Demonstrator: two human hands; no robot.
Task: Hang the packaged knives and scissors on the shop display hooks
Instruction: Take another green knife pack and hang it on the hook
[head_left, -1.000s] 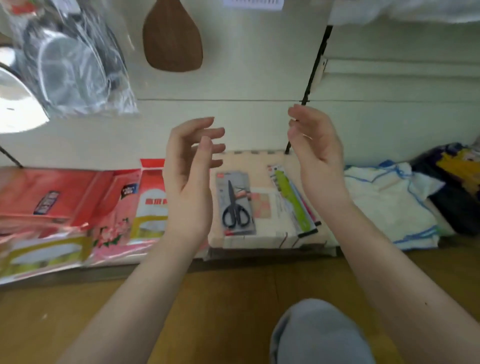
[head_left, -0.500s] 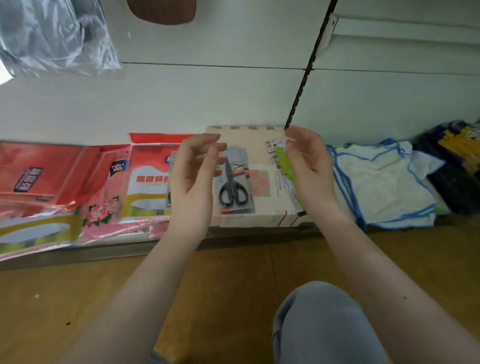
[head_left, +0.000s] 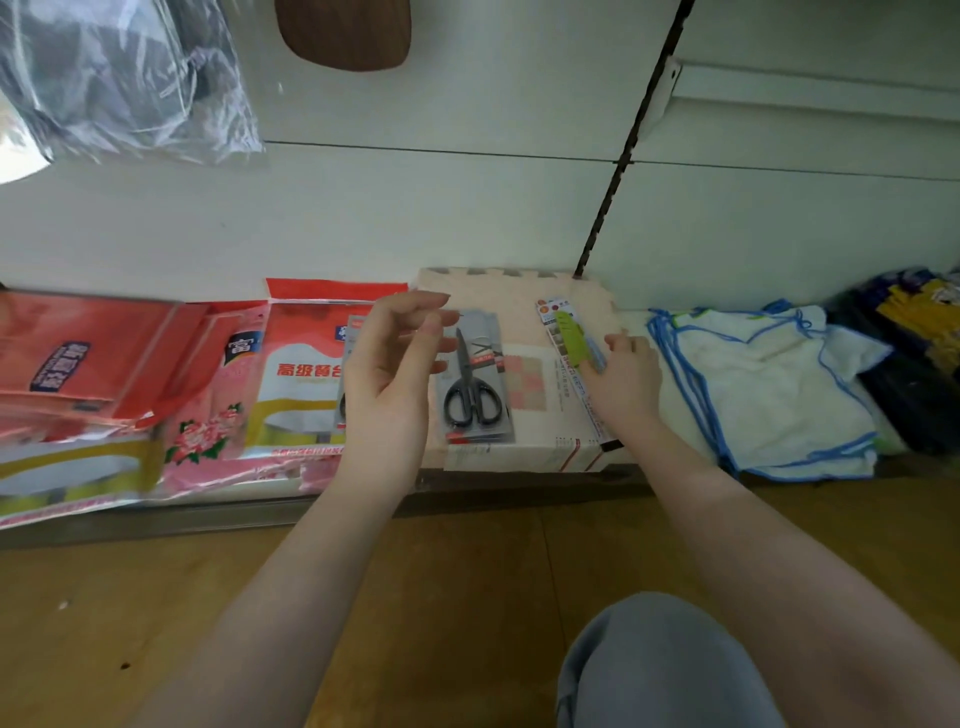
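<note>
I'm reaching my right hand (head_left: 626, 376) down onto the green knife pack (head_left: 571, 340); fingers (head_left: 618, 343) are curling over its lower half, touching but not yet closed on it. My left hand (head_left: 395, 374) is hovering loosely open with nothing in it, just left of the scissors pack (head_left: 475, 379). Both packs are lying flat on the beige foam mat (head_left: 519, 291) at the foot of the wall. Plan as I see it: pinch the knife card by one long edge, lift it flat and keep its top hang hole free. No hooks in view, only the slotted wall rail (head_left: 631, 145) above. Another pack is partly hidden behind my left hand. Red bags (head_left: 306, 374) are crowding the left, blue-edged cloths (head_left: 763, 374) are lying close on the right.
</note>
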